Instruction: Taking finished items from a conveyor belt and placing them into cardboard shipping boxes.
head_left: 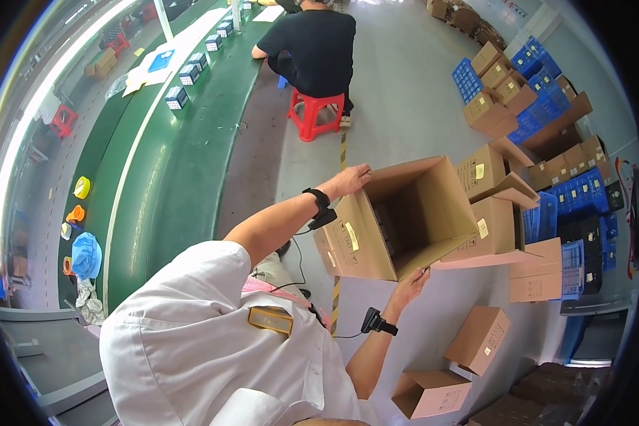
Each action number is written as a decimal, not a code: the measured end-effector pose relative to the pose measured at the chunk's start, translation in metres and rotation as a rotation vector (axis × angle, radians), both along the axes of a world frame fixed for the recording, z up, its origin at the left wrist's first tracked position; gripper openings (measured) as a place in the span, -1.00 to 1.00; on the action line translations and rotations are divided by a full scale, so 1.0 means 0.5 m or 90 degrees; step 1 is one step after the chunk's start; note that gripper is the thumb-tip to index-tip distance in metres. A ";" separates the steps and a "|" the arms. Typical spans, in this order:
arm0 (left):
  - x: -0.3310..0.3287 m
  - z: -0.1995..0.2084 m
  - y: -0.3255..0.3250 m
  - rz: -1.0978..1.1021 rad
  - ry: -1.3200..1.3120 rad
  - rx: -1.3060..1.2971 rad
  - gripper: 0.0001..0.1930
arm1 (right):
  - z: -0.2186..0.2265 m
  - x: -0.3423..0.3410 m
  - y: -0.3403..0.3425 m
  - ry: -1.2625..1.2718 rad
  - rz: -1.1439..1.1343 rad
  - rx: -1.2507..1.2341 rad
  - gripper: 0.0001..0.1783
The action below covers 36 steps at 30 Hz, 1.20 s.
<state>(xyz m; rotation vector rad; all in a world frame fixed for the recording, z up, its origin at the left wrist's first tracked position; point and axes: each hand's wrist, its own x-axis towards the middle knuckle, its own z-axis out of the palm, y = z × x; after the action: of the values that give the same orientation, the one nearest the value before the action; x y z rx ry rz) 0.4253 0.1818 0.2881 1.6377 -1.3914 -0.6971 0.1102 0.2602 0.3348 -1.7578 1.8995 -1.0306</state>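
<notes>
A brown cardboard box (368, 248) with an open top is held tilted between my two hands, its mouth turned to the right. My left hand (351, 179) grips the far upper edge, the fingers bent over the rim. On the near lower edge, my right hand (410, 285) is closed with its fingers along the cardboard. The box's interior lies in shadow, and I cannot make out what is at its bottom. A yellow label sticks to its side. Both wrists wear a black strap with a small device and a thin cable.
Open cartons (486, 224) stand close by on the right, before blue crates (579, 190). Two more cartons (479, 339) sit on the floor, lower right. A green workbench (170, 184) runs along the left, bearing small boxes (177, 98). Someone sits on a red stool (314, 117) ahead.
</notes>
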 end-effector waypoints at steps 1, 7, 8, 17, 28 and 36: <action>0.000 0.000 0.000 0.001 0.001 0.003 -0.62 | -0.001 -0.002 -0.001 0.010 0.004 0.002 -0.50; -0.003 0.002 0.001 0.000 -0.001 -0.002 -0.62 | 0.005 0.001 0.001 -0.041 -0.007 0.027 -0.49; -0.003 0.003 0.002 -0.004 -0.002 -0.002 -0.62 | 0.006 0.001 0.001 -0.045 -0.003 0.029 -0.49; -0.001 0.006 0.003 -0.026 -0.007 0.003 -0.62 | -0.012 -0.009 -0.003 -0.063 0.010 0.022 -0.48; 0.000 0.018 0.007 -0.036 -0.002 0.010 -0.63 | -0.035 -0.017 -0.014 -0.109 0.007 0.007 -0.49; 0.004 0.004 0.001 -0.038 -0.002 -0.010 -0.65 | -0.008 -0.006 -0.005 -0.058 0.013 -0.001 -0.48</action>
<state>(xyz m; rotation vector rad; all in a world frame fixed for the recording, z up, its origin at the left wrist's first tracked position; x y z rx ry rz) 0.4274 0.1824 0.2901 1.5908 -1.4498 -0.7160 0.1072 0.2575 0.3306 -1.6975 1.8234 -1.0859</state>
